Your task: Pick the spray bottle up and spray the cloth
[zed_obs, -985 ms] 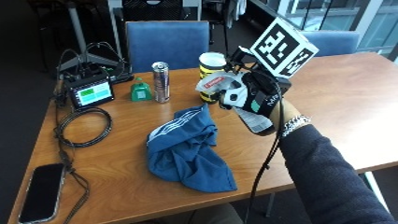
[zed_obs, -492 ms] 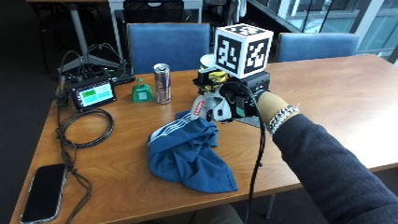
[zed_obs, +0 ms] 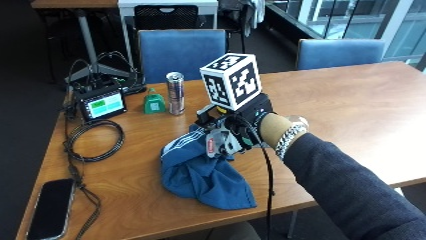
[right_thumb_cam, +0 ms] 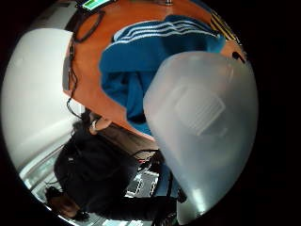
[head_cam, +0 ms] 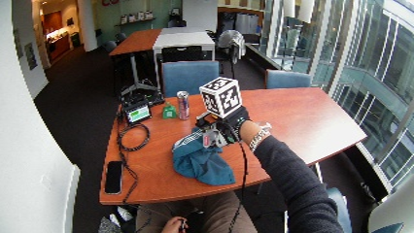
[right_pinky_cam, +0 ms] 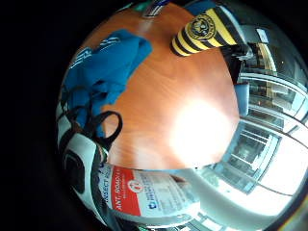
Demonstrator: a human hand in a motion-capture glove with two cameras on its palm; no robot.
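Observation:
My gloved right hand (zed_obs: 243,127) grips a white spray bottle (zed_obs: 216,144) with a red label. It holds the bottle tilted, just above the upper edge of the cloth. The blue cloth (zed_obs: 200,172) with white stripes lies crumpled on the wooden table (zed_obs: 346,105), toward its front edge. In the little finger side palm view the bottle's label (right_pinky_cam: 139,192) sits close to the palm, with the cloth (right_pinky_cam: 106,62) lying on the table beyond it. The bottle's pale body (right_thumb_cam: 202,132) fills much of the thumb side palm view, over the cloth (right_thumb_cam: 141,61).
A silver can (zed_obs: 175,92), a small green object (zed_obs: 154,102) and a small monitor (zed_obs: 103,105) stand at the back left. A coiled cable (zed_obs: 93,142) and a phone (zed_obs: 50,207) lie on the left. A yellow-and-black striped can (right_pinky_cam: 207,29) stands near the hand. Two blue chairs (zed_obs: 176,50) are behind the table.
My hand has carried the spray bottle left and down, from beside the yellow can to just over the cloth's upper edge. The cloth has stayed put.

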